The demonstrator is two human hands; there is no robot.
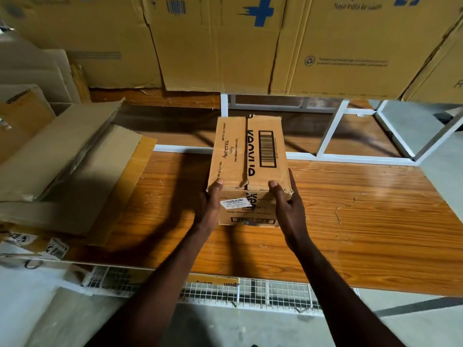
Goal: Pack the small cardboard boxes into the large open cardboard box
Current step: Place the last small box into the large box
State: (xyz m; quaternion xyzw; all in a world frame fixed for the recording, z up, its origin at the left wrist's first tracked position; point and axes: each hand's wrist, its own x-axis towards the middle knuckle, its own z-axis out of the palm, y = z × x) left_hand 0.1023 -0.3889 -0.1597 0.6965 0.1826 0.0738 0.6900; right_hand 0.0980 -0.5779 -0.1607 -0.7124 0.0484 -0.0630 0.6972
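A small closed cardboard box [248, 156] with a barcode and black lettering on top sits in the middle of the view above a wooden shelf [350, 221]. My left hand [209, 206] grips its near left corner, thumb on the top edge. My right hand [288, 206] grips the near right corner the same way. A white label is stuck on the box's near face. Whether the box rests on the shelf or is held just above it, I cannot tell. No large open box is plainly in view.
Flattened cardboard sheets [62, 166] are piled on the shelf's left part. Large printed cartons [250, 41] stand along the back, above a white metal frame [333, 131]. A wire mesh panel [250, 294] runs under the shelf's front edge.
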